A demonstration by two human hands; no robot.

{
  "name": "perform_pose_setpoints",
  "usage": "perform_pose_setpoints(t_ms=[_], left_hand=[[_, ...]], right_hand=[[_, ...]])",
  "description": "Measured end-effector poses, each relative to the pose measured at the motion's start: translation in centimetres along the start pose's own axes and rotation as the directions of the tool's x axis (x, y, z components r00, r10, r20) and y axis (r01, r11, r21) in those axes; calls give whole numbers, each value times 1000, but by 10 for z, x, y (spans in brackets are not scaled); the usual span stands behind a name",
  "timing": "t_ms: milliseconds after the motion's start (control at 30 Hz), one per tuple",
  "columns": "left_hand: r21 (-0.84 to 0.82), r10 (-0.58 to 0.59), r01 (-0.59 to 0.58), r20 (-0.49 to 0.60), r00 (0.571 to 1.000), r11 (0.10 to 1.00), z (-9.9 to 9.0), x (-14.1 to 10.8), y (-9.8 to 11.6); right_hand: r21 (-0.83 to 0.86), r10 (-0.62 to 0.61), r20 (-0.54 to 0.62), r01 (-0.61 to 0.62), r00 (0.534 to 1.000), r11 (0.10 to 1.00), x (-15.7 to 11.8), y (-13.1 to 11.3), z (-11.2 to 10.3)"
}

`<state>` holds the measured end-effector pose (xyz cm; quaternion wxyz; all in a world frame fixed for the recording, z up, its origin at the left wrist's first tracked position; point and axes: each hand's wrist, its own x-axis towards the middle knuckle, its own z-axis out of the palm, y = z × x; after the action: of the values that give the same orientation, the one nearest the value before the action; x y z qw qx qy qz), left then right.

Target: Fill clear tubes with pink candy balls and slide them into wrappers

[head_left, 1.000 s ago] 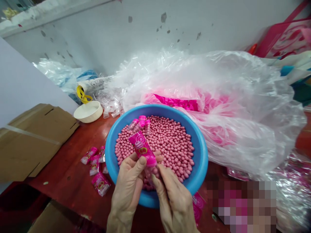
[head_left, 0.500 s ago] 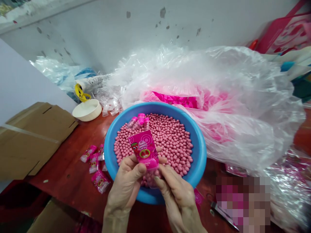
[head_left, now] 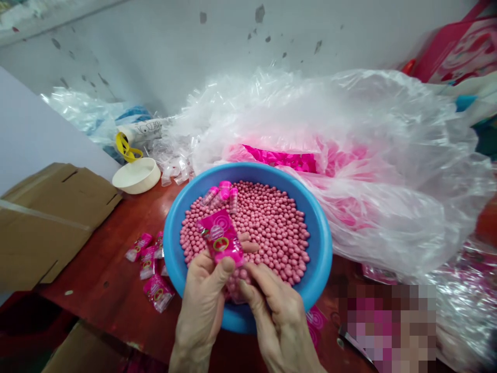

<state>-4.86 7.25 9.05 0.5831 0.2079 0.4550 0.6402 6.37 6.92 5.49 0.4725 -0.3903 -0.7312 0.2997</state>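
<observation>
Both my left hand (head_left: 204, 295) and my right hand (head_left: 275, 316) hold a pink printed sachet (head_left: 220, 238) over a blue plastic basin (head_left: 248, 173). My left fingers are behind the sachet and my left thumb presses its front. My right fingers pinch its lower end, a clear tube packed with pink balls (head_left: 236, 287), which is partly hidden. The basin is full of small pink candy balls (head_left: 267, 228). Several clear tubes with pink caps (head_left: 220, 194) lie on top of the balls.
Several filled sachets (head_left: 147, 264) lie on the red wooden table (head_left: 97, 269) left of the basin. Behind stand a white bowl (head_left: 135, 175) and a large plastic bag (head_left: 368, 207) of pink contents. Flattened cardboard (head_left: 50, 223) lies at left. A pixelated patch (head_left: 388, 321) covers the lower right.
The sachet has tilted to the left and sits lower, and my hands have closed in around it. The view has shifted slightly.
</observation>
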Motion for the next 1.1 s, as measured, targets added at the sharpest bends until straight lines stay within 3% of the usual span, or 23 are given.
perform_pose_setpoints(t_ms=[133, 300, 500, 600, 733, 800, 933, 1100], left_hand=[[68, -17, 18, -24, 1000, 998, 3, 0, 0], [27, -77, 75, 64, 995, 997, 2, 0, 1], [-9, -82, 85, 155, 984, 996, -1, -3, 1], [-42, -39, 44, 114, 993, 998, 1, -2, 0], [-23, -64, 66, 64, 996, 998, 6, 0, -2], [-16, -102, 103, 75, 992, 995, 6, 0, -4], [-42, -72, 75, 77, 994, 996, 4, -2, -6], [-98, -15, 14, -6, 1000, 995, 5, -4, -4]], right_hand=[[97, -4, 83, -4, 997, 995, 5, -3, -1], [90, 10, 65, -16, 998, 996, 2, -3, 0], [267, 139, 51, -147, 989, 952, 2, -7, -5], [269, 163, -5, -156, 987, 950, 2, -8, -3], [90, 29, -152, -16, 988, 996, -1, -6, 6], [34, 12, -184, -6, 983, 999, -1, -6, 9], [96, 98, -192, -81, 976, 992, 5, -10, 12], [244, 224, -87, -197, 971, 950, 14, -14, 11]])
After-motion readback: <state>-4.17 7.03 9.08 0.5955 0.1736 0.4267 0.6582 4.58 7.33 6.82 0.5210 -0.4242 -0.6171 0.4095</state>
